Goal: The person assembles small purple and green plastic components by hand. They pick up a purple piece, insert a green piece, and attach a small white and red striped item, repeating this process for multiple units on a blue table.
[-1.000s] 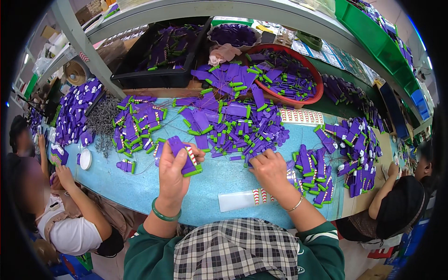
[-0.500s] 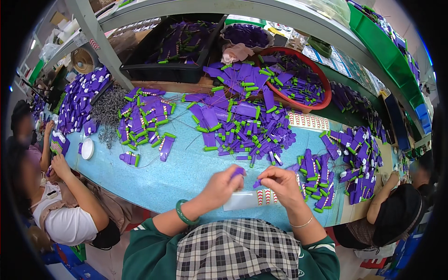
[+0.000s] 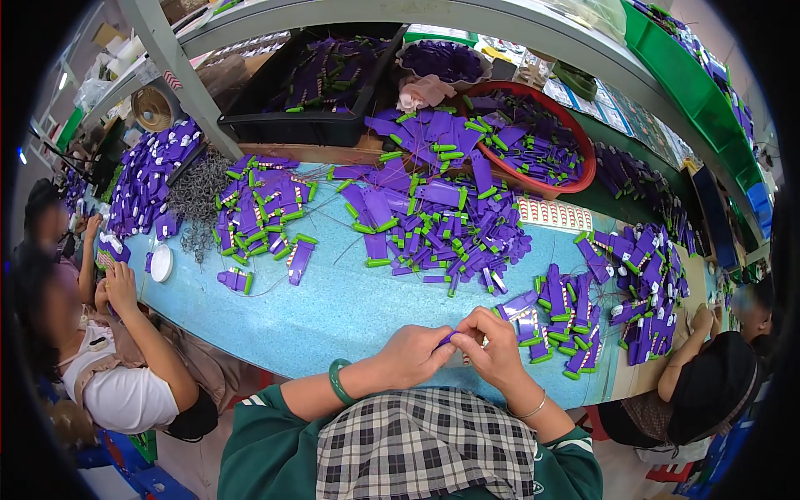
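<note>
Close to the table's front edge, my left hand [image 3: 414, 354] and my right hand [image 3: 492, 348] are together, fingers closed around a small purple plastic piece [image 3: 448, 337]. Only a sliver of that piece shows between the fingertips, so its full shape is hidden. Just to the right of my right hand lie purple-and-green plastic parts [image 3: 558, 310] with red-and-white striped stickers. Ahead of both hands spreads a large heap of similar purple parts with green ends [image 3: 454, 237]. A green bangle circles my left wrist and a thin bracelet my right.
A red basin [image 3: 587, 167] and a black crate [image 3: 292, 129] hold more purple parts at the back. A sticker sheet [image 3: 554, 214] lies beside the heap. At left are another pile [image 3: 262, 208] and a white dish [image 3: 162, 263]. A metal shelf frame [image 3: 179, 75] spans overhead. Co-workers sit on both sides.
Both hands have come together and lower, now both on the purple piece. The sticker sheet that showed under them is now covered. A striped purple part beside my right hand is now uncovered.
</note>
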Action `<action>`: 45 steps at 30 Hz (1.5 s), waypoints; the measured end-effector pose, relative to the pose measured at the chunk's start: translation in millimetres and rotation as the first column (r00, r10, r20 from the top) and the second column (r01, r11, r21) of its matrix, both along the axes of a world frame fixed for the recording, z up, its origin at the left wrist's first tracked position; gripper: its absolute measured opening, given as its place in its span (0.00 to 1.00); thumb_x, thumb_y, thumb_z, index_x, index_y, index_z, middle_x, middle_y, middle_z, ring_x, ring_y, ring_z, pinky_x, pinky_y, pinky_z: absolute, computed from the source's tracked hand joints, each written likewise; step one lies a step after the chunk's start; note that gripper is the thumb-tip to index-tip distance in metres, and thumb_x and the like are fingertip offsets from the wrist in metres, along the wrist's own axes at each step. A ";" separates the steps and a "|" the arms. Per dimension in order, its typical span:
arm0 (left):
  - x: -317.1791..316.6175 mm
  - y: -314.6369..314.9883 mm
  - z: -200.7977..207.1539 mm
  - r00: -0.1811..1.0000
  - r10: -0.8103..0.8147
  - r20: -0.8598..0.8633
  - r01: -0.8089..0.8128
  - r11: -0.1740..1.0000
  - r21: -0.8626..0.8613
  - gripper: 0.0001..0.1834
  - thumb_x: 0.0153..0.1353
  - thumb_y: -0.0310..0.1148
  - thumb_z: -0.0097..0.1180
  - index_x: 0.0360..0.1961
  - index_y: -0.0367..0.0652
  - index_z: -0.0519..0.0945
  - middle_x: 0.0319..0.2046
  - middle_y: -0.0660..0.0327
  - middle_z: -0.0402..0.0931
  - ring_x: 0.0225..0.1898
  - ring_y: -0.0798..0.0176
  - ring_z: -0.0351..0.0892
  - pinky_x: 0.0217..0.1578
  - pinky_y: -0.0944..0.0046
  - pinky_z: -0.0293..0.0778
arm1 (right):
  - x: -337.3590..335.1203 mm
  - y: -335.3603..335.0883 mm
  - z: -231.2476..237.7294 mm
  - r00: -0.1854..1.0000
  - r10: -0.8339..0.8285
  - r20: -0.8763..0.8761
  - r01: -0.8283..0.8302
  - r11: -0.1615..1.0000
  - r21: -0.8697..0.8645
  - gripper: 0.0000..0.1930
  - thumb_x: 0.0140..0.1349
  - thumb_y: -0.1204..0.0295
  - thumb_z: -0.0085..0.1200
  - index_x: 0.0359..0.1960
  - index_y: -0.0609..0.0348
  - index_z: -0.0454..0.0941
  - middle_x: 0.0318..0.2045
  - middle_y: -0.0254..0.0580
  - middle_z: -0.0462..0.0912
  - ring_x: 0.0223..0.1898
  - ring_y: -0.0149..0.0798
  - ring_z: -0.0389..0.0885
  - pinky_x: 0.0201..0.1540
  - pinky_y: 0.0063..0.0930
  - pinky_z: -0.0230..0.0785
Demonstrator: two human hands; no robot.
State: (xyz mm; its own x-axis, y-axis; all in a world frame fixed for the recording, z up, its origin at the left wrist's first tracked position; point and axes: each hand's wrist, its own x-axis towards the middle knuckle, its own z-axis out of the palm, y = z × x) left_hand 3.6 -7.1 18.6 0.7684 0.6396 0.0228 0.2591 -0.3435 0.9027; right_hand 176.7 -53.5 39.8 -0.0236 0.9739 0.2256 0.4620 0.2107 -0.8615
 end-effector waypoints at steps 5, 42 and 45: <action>1.3 -1.8 1.6 0.998 -0.055 0.003 0.054 0.949 -0.310 0.12 0.65 0.38 0.46 0.34 0.39 0.75 0.19 0.59 0.77 0.23 0.60 0.78 0.28 0.60 0.73 | 0.9 -7.4 -10.8 0.981 -0.037 -0.190 -0.015 0.965 -0.263 0.05 0.56 0.75 0.58 0.28 0.63 0.75 0.24 0.36 0.77 0.24 0.25 0.74 0.26 0.19 0.65; -32.9 112.9 23.0 0.683 0.473 0.557 -0.589 0.807 0.038 0.15 0.63 0.33 0.53 0.46 0.33 0.70 0.33 0.53 0.76 0.36 0.62 0.77 0.39 0.64 0.75 | 4.7 -21.9 -39.1 0.851 0.042 0.523 -0.055 0.998 0.009 0.07 0.47 0.73 0.62 0.29 0.54 0.79 0.27 0.35 0.75 0.32 0.40 0.73 0.34 0.34 0.63; -24.9 57.0 53.0 0.722 0.378 0.579 -0.112 0.890 -0.441 0.21 0.69 0.45 0.43 0.41 0.33 0.69 0.34 0.50 0.76 0.30 0.55 0.82 0.19 0.62 0.79 | 1.7 -20.3 -43.8 0.859 0.052 0.509 -0.076 0.997 0.026 0.07 0.47 0.74 0.62 0.28 0.55 0.78 0.27 0.35 0.75 0.32 0.41 0.73 0.34 0.35 0.64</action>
